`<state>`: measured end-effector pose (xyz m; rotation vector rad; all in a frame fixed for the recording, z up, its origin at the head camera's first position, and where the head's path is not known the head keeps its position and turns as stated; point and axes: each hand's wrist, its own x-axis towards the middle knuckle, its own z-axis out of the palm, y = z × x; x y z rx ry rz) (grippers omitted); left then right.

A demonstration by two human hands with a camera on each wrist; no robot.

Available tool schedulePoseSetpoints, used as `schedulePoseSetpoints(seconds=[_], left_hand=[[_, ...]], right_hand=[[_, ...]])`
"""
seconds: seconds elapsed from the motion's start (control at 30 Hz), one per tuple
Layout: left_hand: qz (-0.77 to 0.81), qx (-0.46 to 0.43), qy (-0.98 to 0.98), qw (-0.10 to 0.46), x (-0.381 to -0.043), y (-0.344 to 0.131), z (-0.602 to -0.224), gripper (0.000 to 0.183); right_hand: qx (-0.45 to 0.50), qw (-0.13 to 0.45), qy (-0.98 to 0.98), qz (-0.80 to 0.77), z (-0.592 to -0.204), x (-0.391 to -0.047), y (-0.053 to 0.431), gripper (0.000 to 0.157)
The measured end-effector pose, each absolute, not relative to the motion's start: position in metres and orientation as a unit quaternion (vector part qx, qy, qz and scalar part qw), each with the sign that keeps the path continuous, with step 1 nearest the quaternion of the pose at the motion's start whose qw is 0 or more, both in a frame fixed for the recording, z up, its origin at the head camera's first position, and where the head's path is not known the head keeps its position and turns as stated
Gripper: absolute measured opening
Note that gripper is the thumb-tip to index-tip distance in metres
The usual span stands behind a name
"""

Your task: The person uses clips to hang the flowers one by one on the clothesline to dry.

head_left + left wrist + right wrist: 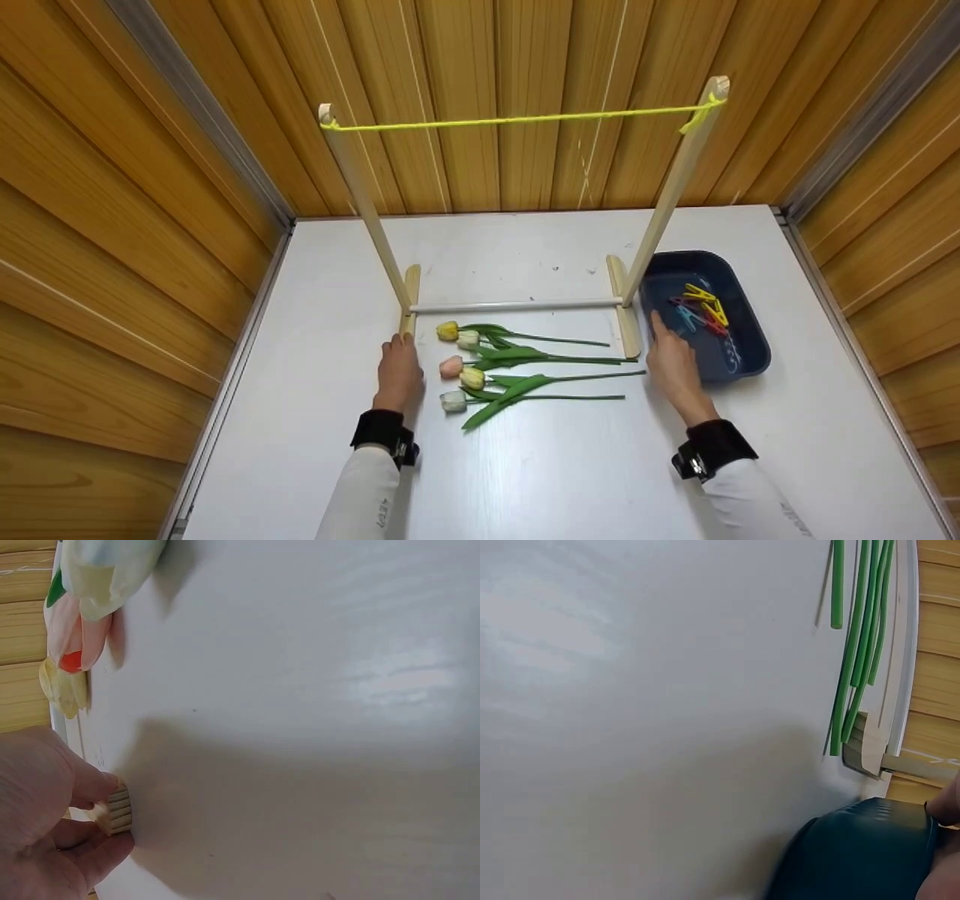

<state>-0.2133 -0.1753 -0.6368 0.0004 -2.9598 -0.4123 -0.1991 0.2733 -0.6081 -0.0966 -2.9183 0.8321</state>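
Note:
My left hand (pixel 399 373) pinches the near end of the left wooden foot (pixel 120 810) of a stand between thumb and fingers. The stand has two wooden posts (pixel 670 195), a white crossbar (pixel 517 306) low down and a yellow string (pixel 517 120) tied between the tops. With fingers over its left rim, my right hand (pixel 675 365) grips a dark blue plastic basin (pixel 756 346). Several clothespins (pixel 691 319) in yellow, red, blue and purple lie inside it. Between the hands, several artificial tulips (pixel 472 377) lie flat, blooms to the left, stems to the right.
The stand's right foot (pixel 628 337) is close to the basin's left side, near the stem ends. All of it stands on a white tabletop (pixel 525 480). Wood-patterned walls (pixel 517 172) enclose the table at the back and both sides.

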Motion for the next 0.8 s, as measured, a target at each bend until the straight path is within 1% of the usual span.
schedulePoseSetpoints(seconds=[0.17, 0.33, 0.53, 0.73, 0.8], left_hand=[[-0.137, 0.003, -0.988, 0.073, -0.214, -0.175, -0.638, 0.042], [-0.14, 0.0, -0.987, 0.084, -0.215, -0.176, -0.64, 0.041], [-0.137, 0.006, -0.987, 0.078, -0.214, -0.175, -0.638, 0.039], [-0.138, 0.011, -0.988, 0.072, -0.214, -0.174, -0.637, 0.036], [-0.136, 0.008, -0.988, 0.073, -0.214, -0.173, -0.637, 0.035]], right_hand=[[-0.041, 0.057, -0.959, 0.274, -0.608, -0.198, 0.27, 0.053], [-0.046, 0.04, -0.958, 0.279, -0.608, -0.196, 0.27, 0.053], [-0.062, 0.027, -0.953, 0.294, -0.602, -0.196, 0.274, 0.046], [-0.077, 0.061, -0.955, 0.281, -0.593, -0.205, 0.301, 0.039], [-0.075, 0.062, -0.959, 0.267, -0.591, -0.21, 0.313, 0.038]])
